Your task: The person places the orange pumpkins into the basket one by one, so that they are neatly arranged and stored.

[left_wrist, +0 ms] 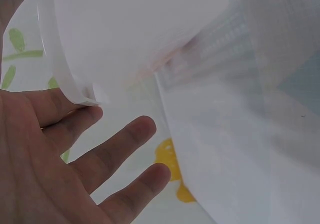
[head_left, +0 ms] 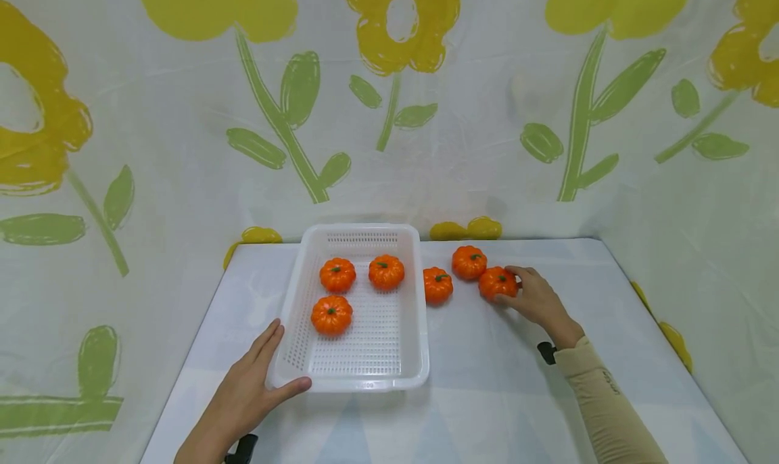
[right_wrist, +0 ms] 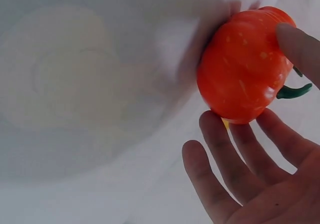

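A white perforated plastic basket (head_left: pixel 349 385) stands on the table with several small orange toy pumpkins nearby or in it. Three of them, such as the front one (head_left: pixel 331 316), lie inside. At the basket's near left corner, my left hand (head_left: pixel 240 389) rests with its thumb along the front rim and straight fingers against the left side. In the left wrist view, two fingertips (left_wrist: pixel 92 115) touch the rim while the others spread free. My right hand (head_left: pixel 538 302) grips an orange pumpkin (right_wrist: pixel 245 66) with a green stem, thumb on one side and fingertips on the other.
Beside the held one lies another pumpkin (head_left: pixel 468 262). A further pumpkin (head_left: pixel 437 286) sits against the basket's right side, partly hidden by its wall. A pale flower-print curtain (head_left: pixel 462 153) hangs behind the table (head_left: pixel 475 396) and along its sides.
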`<state>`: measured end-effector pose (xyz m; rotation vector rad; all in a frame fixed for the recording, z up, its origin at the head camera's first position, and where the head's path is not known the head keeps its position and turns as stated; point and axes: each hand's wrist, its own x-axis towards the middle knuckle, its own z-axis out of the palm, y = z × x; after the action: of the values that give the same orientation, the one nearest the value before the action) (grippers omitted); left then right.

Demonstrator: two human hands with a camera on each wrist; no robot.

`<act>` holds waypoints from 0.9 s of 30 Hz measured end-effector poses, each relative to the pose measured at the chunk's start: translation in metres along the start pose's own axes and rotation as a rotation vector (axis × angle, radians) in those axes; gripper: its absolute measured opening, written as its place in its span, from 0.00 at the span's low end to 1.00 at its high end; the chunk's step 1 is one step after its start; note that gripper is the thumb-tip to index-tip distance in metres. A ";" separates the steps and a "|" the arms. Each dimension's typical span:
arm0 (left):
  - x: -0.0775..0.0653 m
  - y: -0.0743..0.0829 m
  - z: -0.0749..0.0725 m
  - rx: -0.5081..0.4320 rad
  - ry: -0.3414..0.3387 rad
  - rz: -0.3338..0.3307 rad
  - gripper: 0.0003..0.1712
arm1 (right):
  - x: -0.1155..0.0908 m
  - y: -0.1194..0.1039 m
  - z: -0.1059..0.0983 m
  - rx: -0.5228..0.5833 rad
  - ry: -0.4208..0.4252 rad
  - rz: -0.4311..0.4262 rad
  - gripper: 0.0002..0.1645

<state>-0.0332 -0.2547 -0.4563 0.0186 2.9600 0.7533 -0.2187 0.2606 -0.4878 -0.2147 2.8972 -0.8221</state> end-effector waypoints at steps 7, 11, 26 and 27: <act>0.000 -0.001 0.000 -0.007 -0.008 -0.003 0.71 | -0.002 0.002 0.003 0.013 0.030 -0.006 0.48; 0.000 -0.001 0.000 -0.008 -0.013 -0.007 0.72 | -0.005 0.004 0.001 -0.002 0.057 -0.023 0.48; 0.001 0.001 -0.002 -0.002 -0.017 -0.006 0.72 | -0.007 -0.005 -0.018 0.000 0.255 -0.115 0.46; 0.001 0.001 -0.002 -0.003 -0.018 -0.008 0.72 | -0.007 -0.007 -0.018 0.000 0.264 -0.122 0.46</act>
<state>-0.0341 -0.2550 -0.4545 0.0136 2.9403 0.7527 -0.2142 0.2655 -0.4681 -0.3073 3.1561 -0.9355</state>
